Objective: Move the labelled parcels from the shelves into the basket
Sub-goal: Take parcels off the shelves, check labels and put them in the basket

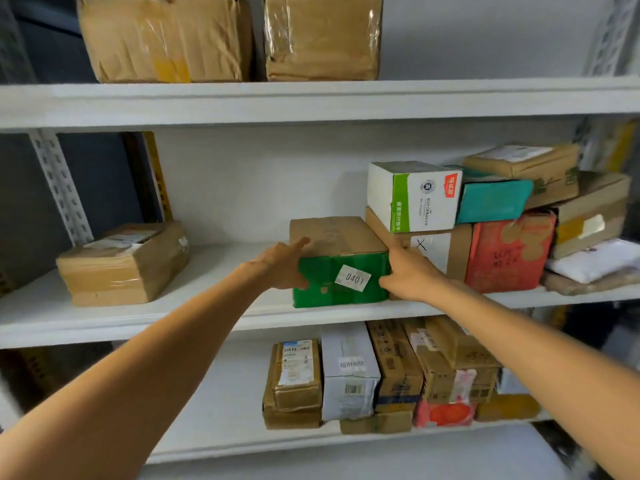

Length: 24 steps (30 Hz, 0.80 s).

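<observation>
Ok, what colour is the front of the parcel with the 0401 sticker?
The parcel has a green front and a brown cardboard top; head view.

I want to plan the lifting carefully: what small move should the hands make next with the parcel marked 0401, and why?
Probably slide the green parcel straight forward off the shelf. The left hand and right hand grip its sides, and the brown box stands close on its right.

A parcel storeroom or depot is shown. White slotted-metal shelves (311, 102) are stacked with taped cardboard parcels (123, 263), several marked with barcode shipping labels (298, 362) or a numbered sticker (353, 278).
</observation>
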{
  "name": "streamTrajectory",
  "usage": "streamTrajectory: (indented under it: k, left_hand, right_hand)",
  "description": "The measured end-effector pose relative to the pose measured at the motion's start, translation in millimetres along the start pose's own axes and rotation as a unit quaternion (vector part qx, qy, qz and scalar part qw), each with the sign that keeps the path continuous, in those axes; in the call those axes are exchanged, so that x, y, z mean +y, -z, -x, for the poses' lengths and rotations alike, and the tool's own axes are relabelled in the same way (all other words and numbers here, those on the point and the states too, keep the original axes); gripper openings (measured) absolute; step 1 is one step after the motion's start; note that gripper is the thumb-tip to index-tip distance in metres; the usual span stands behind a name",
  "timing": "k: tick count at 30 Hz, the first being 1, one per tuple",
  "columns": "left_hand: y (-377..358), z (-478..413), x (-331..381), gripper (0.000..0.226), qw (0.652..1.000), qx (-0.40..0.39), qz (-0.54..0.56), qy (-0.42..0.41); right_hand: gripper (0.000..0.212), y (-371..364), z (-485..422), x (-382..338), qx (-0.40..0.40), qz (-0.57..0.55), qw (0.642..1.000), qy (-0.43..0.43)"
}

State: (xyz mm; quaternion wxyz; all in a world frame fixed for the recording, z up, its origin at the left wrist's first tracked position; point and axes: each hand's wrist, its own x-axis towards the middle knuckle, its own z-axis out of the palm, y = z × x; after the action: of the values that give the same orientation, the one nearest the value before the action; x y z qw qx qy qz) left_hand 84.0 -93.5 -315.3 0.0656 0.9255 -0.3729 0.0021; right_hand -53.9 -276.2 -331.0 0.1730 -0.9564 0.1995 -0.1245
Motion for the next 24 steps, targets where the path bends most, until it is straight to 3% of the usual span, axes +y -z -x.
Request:
streamTrajectory:
  k: [4, 8, 10, 13, 16, 19, 22, 24]
  left_hand:
    - [-16, -12, -2, 0.067, 0.996, 0.054, 0.077, -0.009]
    - [-14, -3, -13, 0.058, 0.98, 0.108, 0.164, 0.039]
    - [-9, 7, -24, 0.052, 0.97, 0.121, 0.204, 0.056]
    - [-4, 23, -41, 0.041, 0.95, 0.118, 0.28, 0.07]
    - [-2, 28, -53, 0.039, 0.948, 0.105, 0.283, 0.098]
    - [0, 24, -61, 0.058, 0.9, 0.063, 0.405, 0.15]
    - [-2, 25, -63, 0.096, 0.822, 0.011, 0.541, 0.179]
    - [-8, 28, -64, 0.102, 0.801, 0.011, 0.572, 0.179]
  right_hand:
    - [0.043, -17, -5, -20, 0.053, -0.062, 0.995, -0.055]
    - [0.053, -38, -17, -35, 0.119, -0.154, 0.978, -0.067]
    - [0.028, -46, -25, -35, 0.119, -0.209, 0.969, -0.049]
    - [0.047, -52, -34, -38, 0.097, -0.201, 0.974, -0.038]
    - [0.065, -50, -45, -45, 0.065, -0.191, 0.978, -0.042]
    - [0.071, -42, -56, -52, -0.001, -0.277, 0.957, -0.086]
    - [0.06, -29, -63, -53, -0.111, -0.368, 0.917, -0.104]
    - [0.048, -25, -64, -52, -0.157, -0.38, 0.906, -0.103]
